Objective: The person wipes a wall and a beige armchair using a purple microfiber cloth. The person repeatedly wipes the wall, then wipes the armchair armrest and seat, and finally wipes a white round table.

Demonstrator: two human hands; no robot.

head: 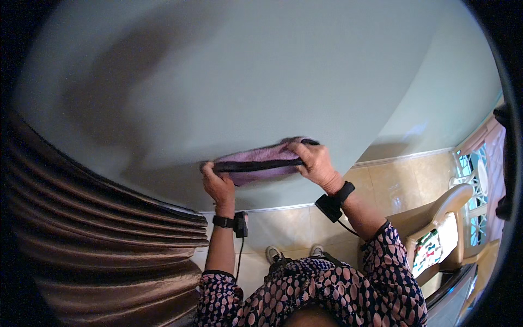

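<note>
A pink-purple cloth (pixel 261 156) with a dark border is stretched between my two hands, close in front of a pale wall (pixel 286 81). My left hand (pixel 220 186) pinches its left end, thumb up along the dark edge. At the other end, my right hand (pixel 316 165) grips the folded cloth with bent fingers. The piece looks folded or gathered lengthwise, and its right end is slightly blurred. Whether it touches the wall I cannot tell. Each wrist wears a black strap with a small box and a cable.
A brown pleated curtain (pixel 122 261) hangs close on the left. Tan tiled floor (pixel 278 229) lies below, along a white skirting strip. To the right stand a beige chair (pixel 441 212) with a patterned cloth (pixel 427 251) and a dark-edged table (pixel 449 290). Farther right is a window with pink curtains (pixel 495 184).
</note>
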